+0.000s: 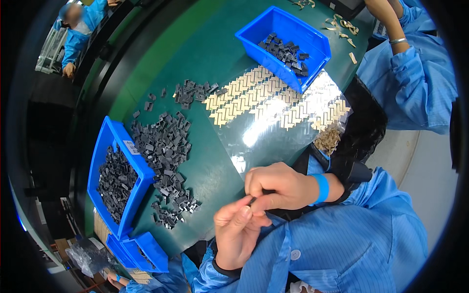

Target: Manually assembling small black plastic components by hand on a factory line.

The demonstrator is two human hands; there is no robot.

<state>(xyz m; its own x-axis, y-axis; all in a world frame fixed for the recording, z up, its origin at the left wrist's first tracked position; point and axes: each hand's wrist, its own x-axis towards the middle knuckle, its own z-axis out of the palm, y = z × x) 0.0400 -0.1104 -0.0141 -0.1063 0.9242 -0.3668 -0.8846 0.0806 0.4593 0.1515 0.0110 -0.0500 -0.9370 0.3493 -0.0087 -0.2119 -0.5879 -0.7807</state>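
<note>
Bare hands meet at the bench's [199,146] near edge, the left hand [238,234] and the right hand [283,184] pinching a small dark part [251,200] between their fingertips, which cover most of it. A blue wristband [322,189] circles the right wrist. Just beyond the right hand lies a clear sheet [232,142] bearing rows of tan strips [228,106]; a blue bin [267,60] of dark parts overlaps its far side. A loose pile [163,141] of similar parts spreads toward the bench's far edge, beside a fuller bin [140,168]. Tan scraps [328,140] gather off the near edge, by a black bag [366,110], as a co-worker [415,73] in blue works nearby.
</note>
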